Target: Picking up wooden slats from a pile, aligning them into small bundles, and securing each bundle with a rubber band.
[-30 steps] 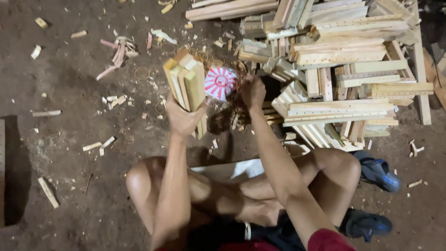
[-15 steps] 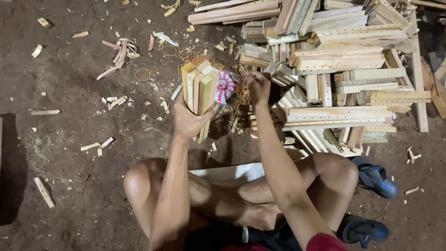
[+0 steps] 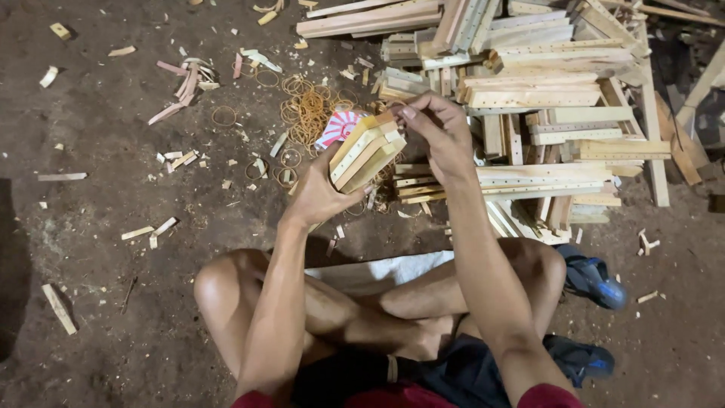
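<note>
My left hand grips a bundle of short pale wooden sticks from below, tilted up to the right. My right hand is closed over the bundle's upper end, fingers pinching at its top. Whether a rubber band is in those fingers I cannot tell. Behind the bundle lies a red-and-white striped packet on the dirt, next to a heap of tan rubber bands.
A big stack of drilled wooden slats fills the upper right. Wood scraps litter the dirt floor at left. I sit cross-legged on a white cloth; blue sandals lie at right.
The stick bundle has tipped from upright to slanted rightward, and my right hand has moved from beside the striped packet onto the bundle's top end.
</note>
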